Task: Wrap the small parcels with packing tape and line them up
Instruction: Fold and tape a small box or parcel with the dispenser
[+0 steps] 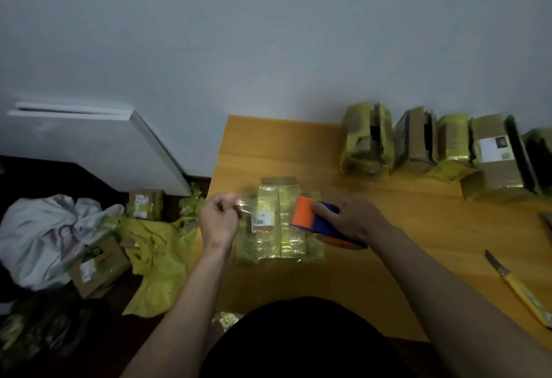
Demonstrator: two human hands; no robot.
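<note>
A small cardboard parcel (pixel 279 225) covered in yellowish tape lies flat on the wooden table (pixel 388 228), with a white barcode label on its left part. My right hand (pixel 351 220) grips an orange and blue tape dispenser (pixel 310 217) resting on the parcel's right side. My left hand (pixel 219 219) pinches the free end of the clear tape (pixel 246 207), stretched from the dispenser across the parcel to its left edge. A row of several taped parcels (pixel 433 144) stands along the table's back right.
A yellow-handled knife (pixel 519 286) lies near the table's right edge. On the floor to the left are cardboard boxes (pixel 100 267), yellow plastic bags (pixel 158 261) and a pale cloth bundle (pixel 44 237). A white board (pixel 98 144) leans against the wall.
</note>
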